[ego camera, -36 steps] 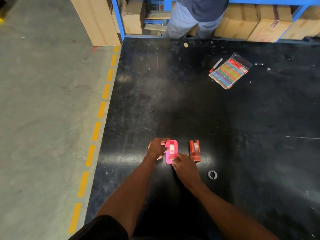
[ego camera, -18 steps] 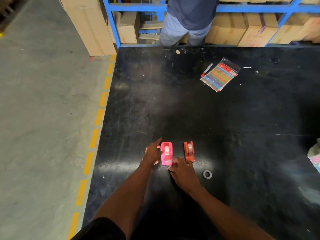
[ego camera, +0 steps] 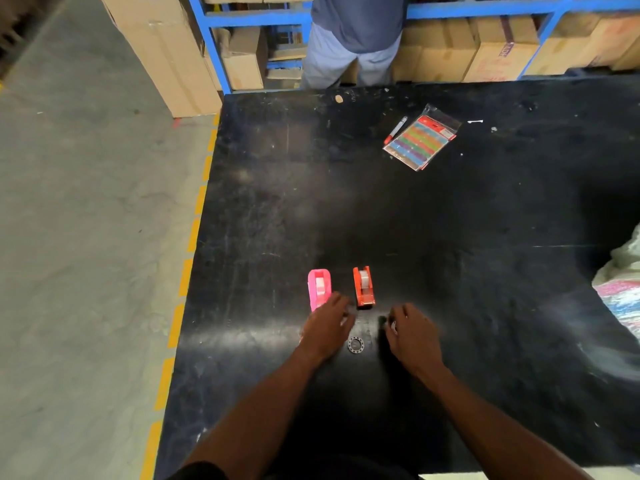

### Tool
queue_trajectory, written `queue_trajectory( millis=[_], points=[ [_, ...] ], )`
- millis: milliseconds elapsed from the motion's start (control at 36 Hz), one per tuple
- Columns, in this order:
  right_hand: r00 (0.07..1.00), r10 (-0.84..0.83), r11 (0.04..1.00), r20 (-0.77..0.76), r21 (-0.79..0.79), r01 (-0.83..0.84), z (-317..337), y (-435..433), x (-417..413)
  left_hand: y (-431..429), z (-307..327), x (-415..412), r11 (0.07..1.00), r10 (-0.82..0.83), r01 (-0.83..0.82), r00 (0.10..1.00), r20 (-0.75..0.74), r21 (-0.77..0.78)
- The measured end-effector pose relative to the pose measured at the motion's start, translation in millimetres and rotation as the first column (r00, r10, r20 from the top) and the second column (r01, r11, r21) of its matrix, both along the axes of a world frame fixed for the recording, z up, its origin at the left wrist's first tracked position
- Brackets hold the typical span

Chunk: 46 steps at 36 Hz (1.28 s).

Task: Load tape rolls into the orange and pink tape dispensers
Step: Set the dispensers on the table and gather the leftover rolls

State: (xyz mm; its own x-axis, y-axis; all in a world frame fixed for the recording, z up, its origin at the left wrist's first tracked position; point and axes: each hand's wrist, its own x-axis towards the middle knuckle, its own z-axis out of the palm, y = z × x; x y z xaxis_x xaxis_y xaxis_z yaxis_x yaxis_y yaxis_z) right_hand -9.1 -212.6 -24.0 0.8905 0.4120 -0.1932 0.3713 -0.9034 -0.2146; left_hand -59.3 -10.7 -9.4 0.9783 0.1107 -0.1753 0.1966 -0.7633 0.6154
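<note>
Though near hands [ego camera: 327,325], dispensers [ego camera: 363,286] ungripped.

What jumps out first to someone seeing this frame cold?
Two bright spots on the black table: the pink tape dispenser and the orange tape dispenser, side by side near the front edge, each with a roll seated. Just below them the left hand and right hand flank a small ring. Far right lies a multicoloured packet.

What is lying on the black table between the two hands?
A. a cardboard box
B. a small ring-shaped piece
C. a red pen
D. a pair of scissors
B: a small ring-shaped piece lies on the black table, between the left hand and the right hand.
</note>
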Motion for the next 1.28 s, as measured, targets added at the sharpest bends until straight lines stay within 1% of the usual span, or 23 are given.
queue_trajectory(
  millis=[56, 111, 167, 250, 361, 500, 556, 611, 722, 778, 861, 944, 1028, 1083, 1167, 1278],
  points=[
    [0.996, -0.018, 0.999, -0.087, -0.039, 0.015, 2, -6, -1, -10, -3, -7, 0.994, -0.104, 0.103, 0.994, -0.041, -0.02],
    [0.983, -0.04, 0.999, -0.181, -0.04, 0.034, 0, -10, -3, -17, -11, -13, 0.986, -0.166, 0.166, 0.979, -0.117, -0.011],
    [0.965, -0.047, 0.999, -0.256, 0.002, 0.049, -3, -14, -4, -23, -21, -19, 0.978, -0.199, 0.206, 0.957, -0.211, 0.012],
    [0.955, -0.034, 0.998, -0.294, 0.038, 0.047, -9, -16, -4, -28, -32, -27, 0.969, -0.216, 0.242, 0.933, -0.287, 0.058],
    [0.944, 0.005, 0.999, -0.328, 0.038, 0.008, -9, -17, -3, -30, -31, -33, 0.97, -0.186, 0.22, 0.945, -0.268, 0.101],
    [0.905, 0.134, 0.99, -0.404, 0.087, -0.108, -7, -1, -5, -10, -27, -42, 0.987, -0.133, 0.149, 0.963, -0.232, 0.053],
    [0.891, 0.199, 0.979, -0.409, 0.116, -0.166, -4, 15, -8, 8, -23, -48, 0.995, -0.08, 0.09, 0.978, -0.193, 0.044],
    [0.889, 0.259, 0.964, -0.377, 0.157, -0.214, 0, 35, -9, 29, -19, -52, 0.998, -0.02, 0.028, 0.988, -0.153, 0.052],
    [0.883, 0.365, 0.924, -0.294, 0.231, -0.305, 8, 83, -9, 79, -16, -56, 0.991, 0.105, -0.092, 0.984, -0.141, 0.094],
    [0.881, 0.395, 0.91, -0.262, 0.245, -0.335, 12, 106, -8, 98, -12, -54, 0.986, 0.144, -0.13, 0.98, -0.135, 0.106],
    [0.88, 0.438, 0.889, -0.184, 0.236, -0.393, 16, 138, -6, 123, -4, -46, 0.977, 0.173, -0.146, 0.97, -0.171, 0.158],
    [0.887, 0.45, 0.882, -0.103, 0.204, -0.424, 21, 167, -5, 143, -3, -41, 0.971, 0.199, -0.162, 0.954, -0.226, 0.175],
    [0.891, 0.452, 0.885, -0.049, 0.151, -0.44, 19, 189, 0, 156, -6, -38, 0.966, 0.227, -0.188, 0.947, -0.226, 0.178],
    [0.893, 0.448, 0.891, -0.038, 0.094, -0.443, 18, 202, 5, 159, -8, -36, 0.965, 0.227, -0.187, 0.947, -0.229, 0.181],
    [0.888, 0.458, 0.888, -0.036, -0.037, -0.459, 15, 219, 10, 165, -9, -32, 0.968, 0.219, -0.178, 0.942, -0.254, 0.177],
    [0.894, 0.448, 0.887, -0.028, -0.116, -0.448, 5, 234, 13, 175, -13, -26, 0.974, 0.199, -0.157, 0.939, -0.282, 0.164]
  ],
)
